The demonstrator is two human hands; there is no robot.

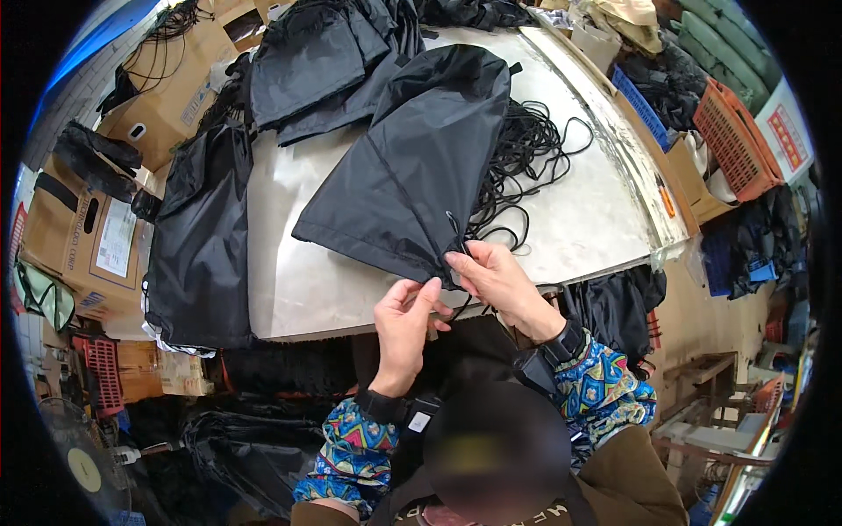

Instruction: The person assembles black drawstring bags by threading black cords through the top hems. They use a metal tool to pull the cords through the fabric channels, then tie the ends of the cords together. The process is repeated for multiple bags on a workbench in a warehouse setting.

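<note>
A black fabric drawstring bag [412,167] lies on the pale table, its near edge gathered between my hands. My right hand [498,279] pinches the bag at the near corner, where a thin light loop stands up from the cloth. My left hand [408,320] has thumb and forefinger closed at the bag's near edge, its other fingers curled below. A short piece of dark cord shows between the hands. Beside the bag, to its right, is a tangle of black cords [531,167].
More black bags [307,74] are piled at the table's far side, and another bag [203,245] hangs over its left edge. Cardboard boxes [92,232] stand at the left. An orange basket [737,140] and a blue basket [640,101] are at the far right.
</note>
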